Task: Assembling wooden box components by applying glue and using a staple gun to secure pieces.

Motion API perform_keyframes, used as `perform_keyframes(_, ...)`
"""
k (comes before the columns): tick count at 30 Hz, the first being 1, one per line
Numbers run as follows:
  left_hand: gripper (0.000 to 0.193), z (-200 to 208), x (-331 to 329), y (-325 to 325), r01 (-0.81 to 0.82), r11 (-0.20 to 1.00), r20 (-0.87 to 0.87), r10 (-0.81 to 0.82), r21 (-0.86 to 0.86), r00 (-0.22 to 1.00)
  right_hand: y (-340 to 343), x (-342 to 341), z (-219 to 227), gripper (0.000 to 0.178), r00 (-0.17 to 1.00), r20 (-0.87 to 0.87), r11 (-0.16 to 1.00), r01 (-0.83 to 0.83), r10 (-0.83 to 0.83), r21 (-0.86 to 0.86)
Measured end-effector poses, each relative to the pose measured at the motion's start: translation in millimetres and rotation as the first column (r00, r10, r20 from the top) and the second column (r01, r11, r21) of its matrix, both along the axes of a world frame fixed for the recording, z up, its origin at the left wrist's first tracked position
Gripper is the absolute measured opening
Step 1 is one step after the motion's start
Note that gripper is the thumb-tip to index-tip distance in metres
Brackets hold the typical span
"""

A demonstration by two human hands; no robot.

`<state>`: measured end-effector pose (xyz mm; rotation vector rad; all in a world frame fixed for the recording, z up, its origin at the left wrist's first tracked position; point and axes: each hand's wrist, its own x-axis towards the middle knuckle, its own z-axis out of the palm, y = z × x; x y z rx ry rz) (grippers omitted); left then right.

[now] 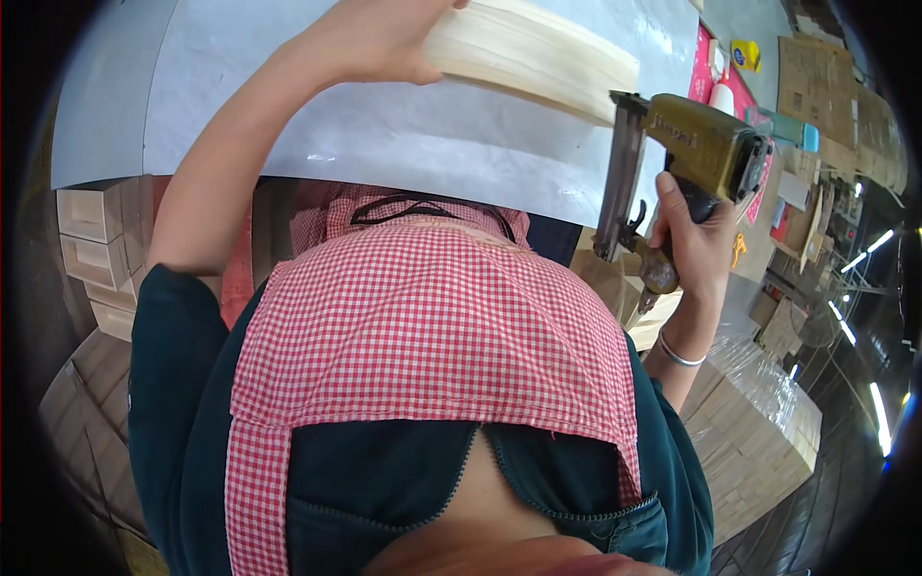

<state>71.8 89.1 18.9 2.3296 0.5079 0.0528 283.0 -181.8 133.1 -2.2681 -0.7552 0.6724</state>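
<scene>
At the top of the view, a pale wooden piece with flat boards lies on the grey-white tabletop. My left hand grips its left end, thumb along the near edge; some of the fingers are cut off by the frame's top. A worn olive-gold nail gun is in my right hand, whose fingers are wrapped round the handle. Its dark nose and magazine stand upright beside the right end of the wood. Whether the nose touches the wood I cannot tell.
Small light wooden boxes are stacked below the table's left side. To the right are a yellow container, a teal item and brown cardboard boxes. Plastic-wrapped stacked wood stands at the lower right.
</scene>
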Motion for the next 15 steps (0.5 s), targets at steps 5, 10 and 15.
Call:
perform_keyframes(5,0.054,-9.1,25.8,-12.4,-0.017,0.999,0.078,0.020,-0.050,0.997,-1.9,-17.3,-4.9,0.022,0.997,-0.059,0.999,-0.044,0.042,-0.028)
perform_keyframes(10,0.052,-12.6,33.8,-15.6,-0.025,0.996,0.098,0.034,-0.090,0.995,1.7,-20.3,-7.5,0.024,0.996,-0.045,0.995,-0.080,0.077,-0.061)
perform_keyframes(15,0.052,-8.7,34.5,-17.2,-0.055,0.996,0.027,0.057,-0.076,0.998,5.3,-21.6,-8.8,0.024,0.995,-0.048,0.992,-0.088,0.084,-0.091)
